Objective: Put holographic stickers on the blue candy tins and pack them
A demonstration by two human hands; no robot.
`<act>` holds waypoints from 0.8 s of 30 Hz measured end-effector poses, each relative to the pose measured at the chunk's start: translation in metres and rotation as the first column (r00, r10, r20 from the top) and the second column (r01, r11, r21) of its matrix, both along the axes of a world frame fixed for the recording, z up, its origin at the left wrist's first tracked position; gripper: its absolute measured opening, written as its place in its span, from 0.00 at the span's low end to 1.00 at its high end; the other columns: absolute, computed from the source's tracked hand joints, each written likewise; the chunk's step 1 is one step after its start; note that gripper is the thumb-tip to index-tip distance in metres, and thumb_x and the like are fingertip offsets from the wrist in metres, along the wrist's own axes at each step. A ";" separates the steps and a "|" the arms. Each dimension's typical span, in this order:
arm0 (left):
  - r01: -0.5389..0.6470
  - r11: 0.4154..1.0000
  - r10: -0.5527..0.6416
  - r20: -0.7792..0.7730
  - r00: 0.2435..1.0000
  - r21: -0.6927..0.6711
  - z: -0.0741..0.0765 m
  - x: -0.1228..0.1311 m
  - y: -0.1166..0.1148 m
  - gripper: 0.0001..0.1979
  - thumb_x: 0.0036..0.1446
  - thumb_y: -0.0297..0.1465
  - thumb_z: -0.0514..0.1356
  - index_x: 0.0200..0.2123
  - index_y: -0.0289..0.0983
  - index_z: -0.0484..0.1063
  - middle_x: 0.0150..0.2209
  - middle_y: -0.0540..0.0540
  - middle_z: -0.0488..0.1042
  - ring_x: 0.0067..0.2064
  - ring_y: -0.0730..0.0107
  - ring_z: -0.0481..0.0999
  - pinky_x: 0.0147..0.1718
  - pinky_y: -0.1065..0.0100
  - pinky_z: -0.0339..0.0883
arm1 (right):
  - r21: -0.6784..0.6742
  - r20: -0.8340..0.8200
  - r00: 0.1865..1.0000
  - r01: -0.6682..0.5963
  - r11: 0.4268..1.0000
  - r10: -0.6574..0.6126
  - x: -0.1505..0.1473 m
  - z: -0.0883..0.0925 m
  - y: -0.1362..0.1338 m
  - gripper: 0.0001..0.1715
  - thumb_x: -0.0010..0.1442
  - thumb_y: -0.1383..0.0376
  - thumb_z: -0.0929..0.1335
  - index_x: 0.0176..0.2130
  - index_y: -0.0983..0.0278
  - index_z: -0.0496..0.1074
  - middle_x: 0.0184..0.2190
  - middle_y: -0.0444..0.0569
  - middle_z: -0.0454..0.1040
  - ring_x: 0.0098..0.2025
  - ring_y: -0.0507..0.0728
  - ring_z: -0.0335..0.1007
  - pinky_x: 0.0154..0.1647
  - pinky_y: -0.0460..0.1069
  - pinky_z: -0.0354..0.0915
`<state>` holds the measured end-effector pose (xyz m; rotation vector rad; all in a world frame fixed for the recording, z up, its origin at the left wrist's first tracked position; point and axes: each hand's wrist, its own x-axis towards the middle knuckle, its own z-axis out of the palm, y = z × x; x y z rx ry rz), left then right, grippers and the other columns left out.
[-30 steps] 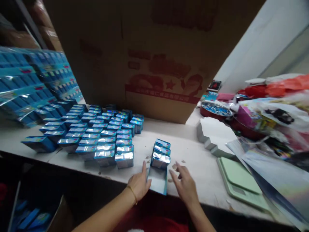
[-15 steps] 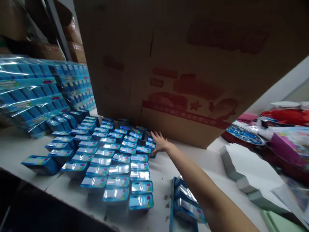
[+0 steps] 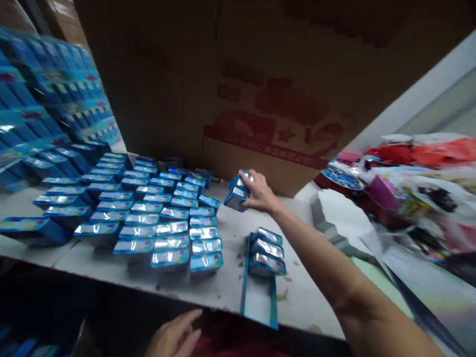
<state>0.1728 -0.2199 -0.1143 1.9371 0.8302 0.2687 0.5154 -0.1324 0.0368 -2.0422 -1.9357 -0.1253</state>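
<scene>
My right hand [image 3: 258, 192] is closed around a couple of small blue boxes [image 3: 237, 193] with shiny tops, held just above the table near the cardboard carton. Below them is a shallow blue tray [image 3: 260, 297] with a white bottom. Three like boxes [image 3: 266, 250] stand in its far part, while its near part shows bare. Many more of these boxes [image 3: 143, 218] stand in uneven rows to the left. At the bottom edge, in front of the table, my left hand [image 3: 176, 334] has its fingers stretched and slightly apart, holding nothing.
A large cardboard carton [image 3: 193, 94] with red print rises behind the rows. Stacked trays of blue boxes in clear wrap [image 3: 63, 94] stand at left. To the right are white stepped card pieces [image 3: 342, 215], a bowl of small blue items [image 3: 342, 177] and assorted bags [image 3: 427, 148].
My right hand has taken boxes from the back right of the rows and lifted them rightward. My left hand has come into view at the bottom. The view has shifted, showing more of the tray.
</scene>
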 end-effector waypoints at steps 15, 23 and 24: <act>-0.003 0.986 -0.038 0.246 0.969 0.166 0.001 0.092 -0.058 0.20 0.55 0.31 0.48 0.51 0.38 0.61 0.48 0.42 0.66 0.49 0.65 0.65 0.49 0.62 0.59 | 0.091 -0.163 0.985 0.068 0.994 -0.052 -0.086 -0.055 -0.254 0.51 0.40 0.55 0.70 0.59 0.59 0.48 0.58 0.55 0.47 0.57 0.67 0.46 0.53 0.62 0.52; 0.034 0.985 -0.070 0.208 0.976 0.171 -0.010 0.093 -0.062 0.16 0.57 0.33 0.46 0.42 0.40 0.71 0.41 0.46 0.73 0.43 0.69 0.70 0.45 0.68 0.62 | -0.076 -0.060 0.989 0.129 0.989 -0.133 -0.087 -0.054 -0.244 0.48 0.40 0.59 0.70 0.58 0.56 0.51 0.60 0.51 0.44 0.58 0.69 0.40 0.51 0.61 0.54; 0.033 0.983 -0.070 0.201 0.977 0.182 -0.010 0.092 -0.061 0.16 0.57 0.34 0.46 0.42 0.40 0.71 0.42 0.46 0.73 0.43 0.69 0.70 0.45 0.68 0.62 | -0.091 -0.044 0.990 0.130 0.987 -0.134 -0.088 -0.053 -0.244 0.48 0.40 0.61 0.70 0.58 0.55 0.50 0.60 0.51 0.43 0.58 0.69 0.39 0.52 0.61 0.54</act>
